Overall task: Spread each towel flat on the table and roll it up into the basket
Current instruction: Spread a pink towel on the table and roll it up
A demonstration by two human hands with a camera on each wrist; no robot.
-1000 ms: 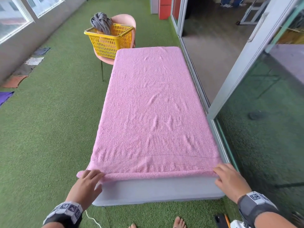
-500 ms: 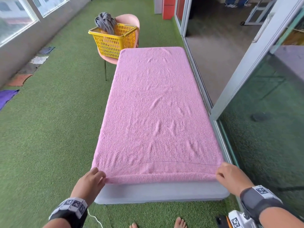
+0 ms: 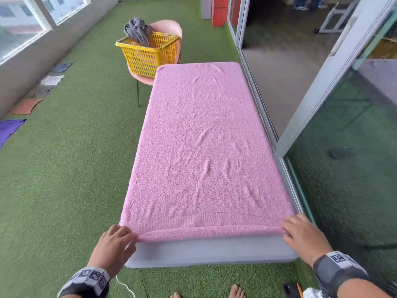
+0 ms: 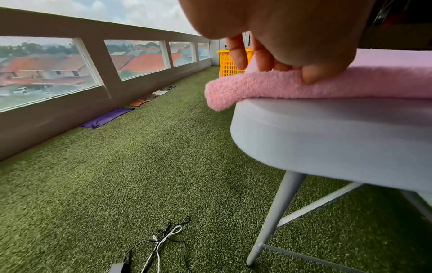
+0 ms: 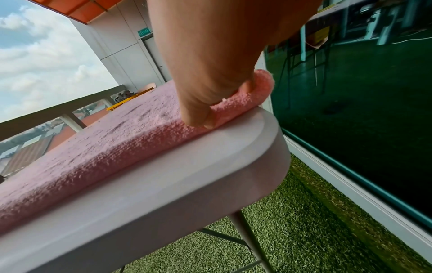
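A large pink towel (image 3: 202,147) lies spread flat over the grey table (image 3: 210,252), its near edge turned over into a narrow fold. My left hand (image 3: 120,237) pinches the fold at the near left corner; in the left wrist view the thumb and fingers of my left hand (image 4: 287,68) pinch the pink towel (image 4: 257,86). My right hand (image 3: 298,231) pinches the fold at the near right corner, and in the right wrist view my right hand (image 5: 210,103) curls round the pink towel (image 5: 105,144). A yellow basket (image 3: 148,54) holding a grey towel (image 3: 137,31) stands on a pink chair (image 3: 167,29) beyond the table's far left corner.
Green artificial turf (image 3: 64,168) covers the floor. Several cloths (image 3: 19,106) lie along the left wall under the windows. A glass sliding door (image 3: 343,168) runs close along the table's right side. Cables (image 4: 158,243) lie on the turf by the table leg (image 4: 275,212).
Both hands have shifted from the table's front edge onto the towel's near corners and turned the hem over into a slightly thicker fold. The head view has tilted a little.
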